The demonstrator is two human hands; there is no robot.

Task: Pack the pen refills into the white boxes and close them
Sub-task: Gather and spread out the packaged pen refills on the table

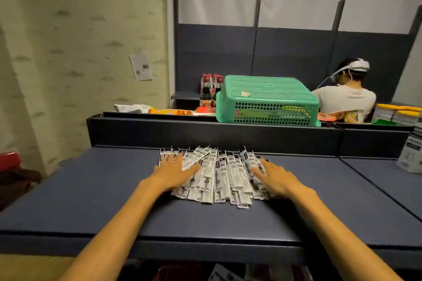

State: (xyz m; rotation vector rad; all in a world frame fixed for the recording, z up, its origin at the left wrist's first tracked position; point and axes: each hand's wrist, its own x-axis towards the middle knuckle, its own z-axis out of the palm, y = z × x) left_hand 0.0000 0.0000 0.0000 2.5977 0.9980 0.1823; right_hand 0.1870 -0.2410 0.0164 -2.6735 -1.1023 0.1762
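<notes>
Head view shows both hands laid flat on a spread of pen refills [219, 173] in the middle of the dark blue table [91, 189]. Left hand [173, 172] rests palm down on the left end of the spread, fingers straight and fanned, gripping nothing. Right hand [272, 177] lies the same way on the right end, fingers straight and angled inward, also holding nothing.

Between the two hands the refills lie side by side in flat white sleeves with black print, overlapping like shingles. Their long axes run away from the person, toward the raised back edge of the table, so each hand meets the pile across its width, one at either flank. Neither hand is nearer; the pile sits squarely between them. Gathering it would likely mean pressing the hands toward each other, across the long axes.

As for counts: two hands, one pile. The sleeves overlap too much for an exact count; I judge a couple of dozen. No white box is clearly in view near the pile, though pale packaging [411, 157] stands at the right edge, too cropped to identify.

Farther off, one upturned green basket [267, 100] sits beyond the ledge, with several bottles [209, 91] left of it and another person [347, 96] seated behind.
</notes>
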